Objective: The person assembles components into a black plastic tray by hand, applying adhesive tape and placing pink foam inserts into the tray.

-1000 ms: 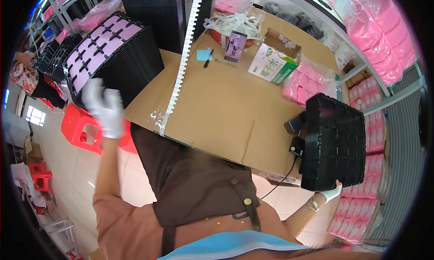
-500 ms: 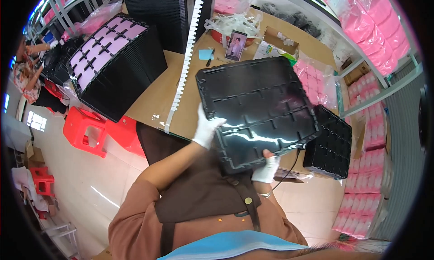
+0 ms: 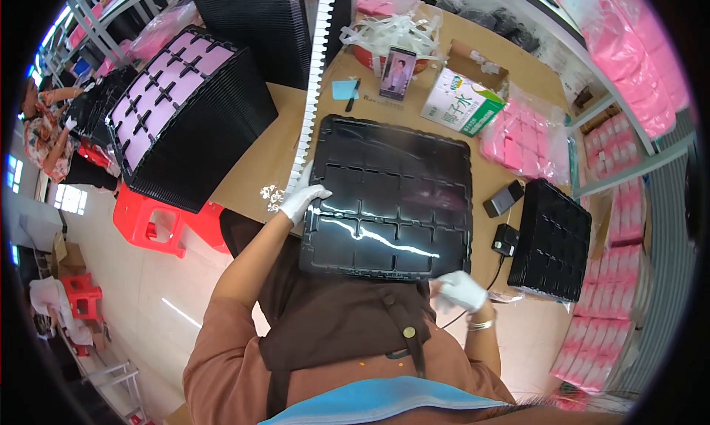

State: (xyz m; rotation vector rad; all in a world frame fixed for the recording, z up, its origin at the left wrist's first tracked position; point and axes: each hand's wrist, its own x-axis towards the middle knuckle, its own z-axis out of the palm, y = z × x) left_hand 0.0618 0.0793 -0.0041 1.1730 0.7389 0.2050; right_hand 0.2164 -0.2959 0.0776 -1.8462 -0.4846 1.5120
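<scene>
A black plastic tray (image 3: 396,196) with moulded compartments lies in front of me over the cardboard-covered table, its near edge close to my apron. My left hand (image 3: 305,198), in a white glove, grips the tray's left edge, the thumb on top. Just off the near right corner is my right hand (image 3: 460,290), also gloved, its fingers turned toward that corner and smeared by motion. Whether they touch the tray I cannot tell.
Right of the tray are a small dark box (image 3: 504,198), a black adapter (image 3: 506,240) and more black trays (image 3: 551,240). Beyond stand a phone (image 3: 397,74), a knife (image 3: 353,96), a carton (image 3: 462,103) and pink packs (image 3: 521,138). A tall tray stack (image 3: 200,129) stands left; red stools (image 3: 151,221) sit below.
The tray has come down from a raised, tilted pose to lie flatter and squarer to me. My right hand has left its near edge and moved right; my left hand stays at the left edge.
</scene>
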